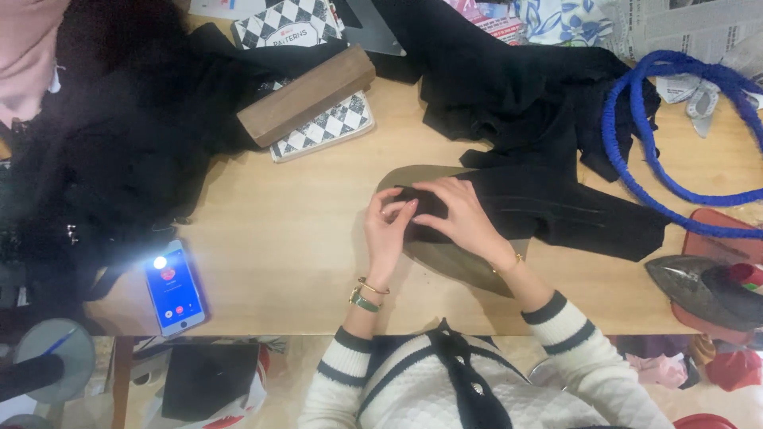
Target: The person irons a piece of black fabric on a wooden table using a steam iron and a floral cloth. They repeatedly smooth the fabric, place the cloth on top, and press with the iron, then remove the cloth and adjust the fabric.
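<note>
Black fabric lies across an olive, oval pressing board at the middle of the wooden table. The left hand pinches the cloth's folded left edge, fingers curled; the right hand lies flat on it, fingers pressed together. Far left, a brown wooden block rests on a black-and-white checkered book, its cover partly hidden. Near left, a phone with a glowing blue screen lies flat. A blue corded hoop curves at the right, cut off by the edge. A dark iron sits on a red mat near right. Dark cloth heaped at left is hard to make out.
</note>
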